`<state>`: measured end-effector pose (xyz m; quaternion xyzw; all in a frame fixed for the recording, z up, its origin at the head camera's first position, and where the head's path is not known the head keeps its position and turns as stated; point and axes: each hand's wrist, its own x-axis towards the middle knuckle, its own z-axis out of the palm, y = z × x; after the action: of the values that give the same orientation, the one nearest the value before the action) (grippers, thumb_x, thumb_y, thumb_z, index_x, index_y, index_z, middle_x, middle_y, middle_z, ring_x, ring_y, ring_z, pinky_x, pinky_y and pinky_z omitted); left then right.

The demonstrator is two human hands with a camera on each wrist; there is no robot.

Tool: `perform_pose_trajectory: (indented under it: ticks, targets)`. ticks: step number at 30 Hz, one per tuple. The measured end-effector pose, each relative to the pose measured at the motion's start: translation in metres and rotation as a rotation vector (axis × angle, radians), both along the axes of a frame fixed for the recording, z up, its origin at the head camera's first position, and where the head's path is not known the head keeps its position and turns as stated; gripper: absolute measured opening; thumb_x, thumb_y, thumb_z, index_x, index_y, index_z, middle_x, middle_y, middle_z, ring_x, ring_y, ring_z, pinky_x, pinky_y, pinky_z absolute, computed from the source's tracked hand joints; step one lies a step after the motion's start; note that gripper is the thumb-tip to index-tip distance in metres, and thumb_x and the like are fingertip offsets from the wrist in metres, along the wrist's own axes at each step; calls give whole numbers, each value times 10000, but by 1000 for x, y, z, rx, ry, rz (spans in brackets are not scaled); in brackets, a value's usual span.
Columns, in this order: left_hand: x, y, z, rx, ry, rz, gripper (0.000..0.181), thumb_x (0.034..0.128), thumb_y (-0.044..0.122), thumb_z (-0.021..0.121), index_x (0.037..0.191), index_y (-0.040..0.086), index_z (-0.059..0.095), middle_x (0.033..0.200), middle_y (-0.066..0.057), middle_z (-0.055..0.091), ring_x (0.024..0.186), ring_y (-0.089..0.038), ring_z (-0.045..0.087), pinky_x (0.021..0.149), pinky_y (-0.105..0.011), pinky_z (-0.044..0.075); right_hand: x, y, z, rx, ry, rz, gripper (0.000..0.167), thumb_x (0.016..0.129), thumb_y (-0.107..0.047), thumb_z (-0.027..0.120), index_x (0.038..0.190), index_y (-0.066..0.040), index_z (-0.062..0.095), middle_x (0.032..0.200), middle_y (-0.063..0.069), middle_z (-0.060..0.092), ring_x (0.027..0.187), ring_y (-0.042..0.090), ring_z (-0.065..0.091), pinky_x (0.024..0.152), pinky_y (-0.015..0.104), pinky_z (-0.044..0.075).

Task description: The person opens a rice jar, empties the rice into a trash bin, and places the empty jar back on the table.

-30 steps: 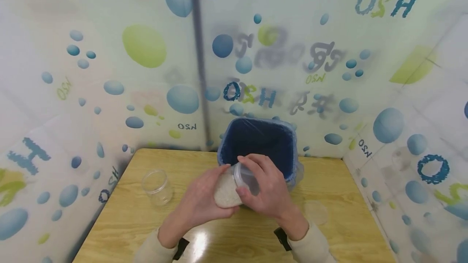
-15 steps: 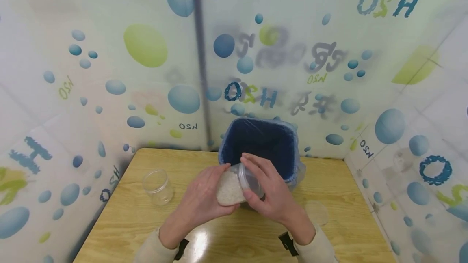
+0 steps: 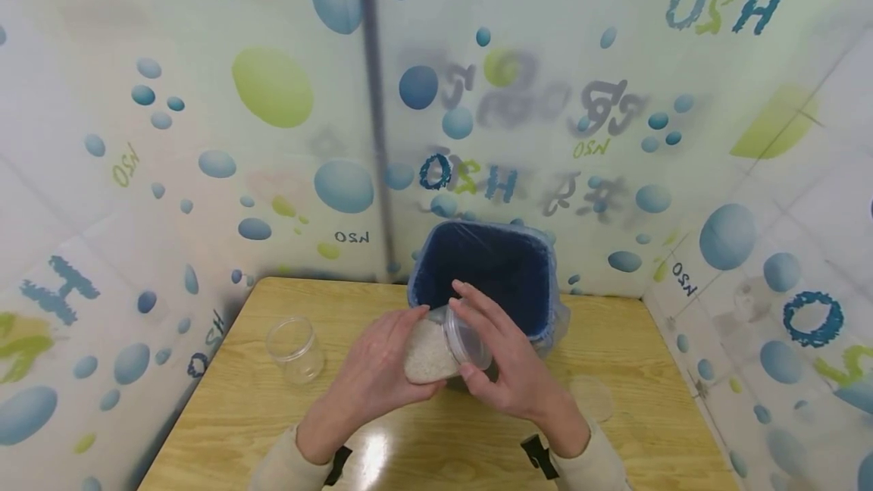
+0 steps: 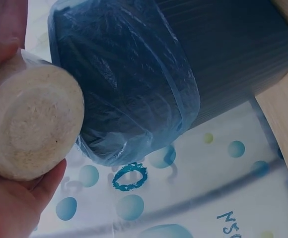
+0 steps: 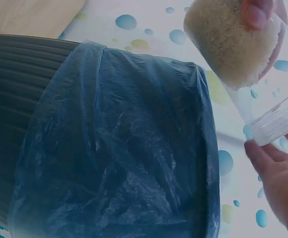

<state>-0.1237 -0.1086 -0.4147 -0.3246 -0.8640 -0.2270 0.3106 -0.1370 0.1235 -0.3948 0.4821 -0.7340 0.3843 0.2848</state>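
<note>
My left hand [image 3: 378, 362] grips a clear jar of rice [image 3: 428, 354] round its body, tilted on its side in front of the bin. Its rice-filled base [image 4: 37, 124] faces the camera in the left wrist view. My right hand [image 3: 508, 358] holds the clear, ribbed-edged lid [image 3: 467, 339] at the jar's mouth, fingers on the far side and thumb on the near side. In the right wrist view the lid [image 5: 278, 119] sits at the jar's end, with a gap between it and the rice [image 5: 233, 44].
A dark blue bin [image 3: 487, 264] with a plastic liner [image 5: 124, 134] stands behind the hands. On the wooden table [image 3: 225, 415] a clear open jar [image 3: 295, 351] stands at left. A clear flat disc [image 3: 590, 398] lies at right. Patterned curtains [image 3: 273, 173] surround the table.
My right hand and the jar have shifted slightly right. The right fingers have spread a little and changed position along the lid's rim. My left hand keeps its grip.
</note>
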Motion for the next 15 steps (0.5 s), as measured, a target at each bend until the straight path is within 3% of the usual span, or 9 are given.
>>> perform_pose_trajectory:
  ticks: [3,8,10,15]
  targets:
    - [-1,-1,-2,8,53,8,999,552,456,969,1355,24,561,1176,-112,663,1001,-254,651,803,-420,579,4,1,-1,-15,-74,-85,683,1076,-500,428,1538,3,432,1589,201,417,1435,339,453,1128,435,441]
    - [1,-2,-2,-1,117,42,976,540,416,969,1341,20,578,1165,-122,649,999,-286,649,832,-448,571,13,2,1,-10,-237,-222,667,1069,-557,436,1582,-131,417,1566,121,459,1330,294,556,913,406,590]
    - [2,-3,-1,-9,134,56,980,526,398,978,1339,19,582,1169,-128,645,1003,-300,649,842,-459,569,15,2,2,8,-302,-249,634,1063,-529,483,1586,-176,418,1552,86,473,1269,269,597,836,379,614]
    - [1,-4,-1,-29,179,81,990,490,336,994,1332,10,586,1187,-145,645,1004,-324,647,846,-478,567,20,0,6,52,-415,-302,636,1027,-516,569,1588,-259,413,1520,23,501,1168,206,634,784,324,615]
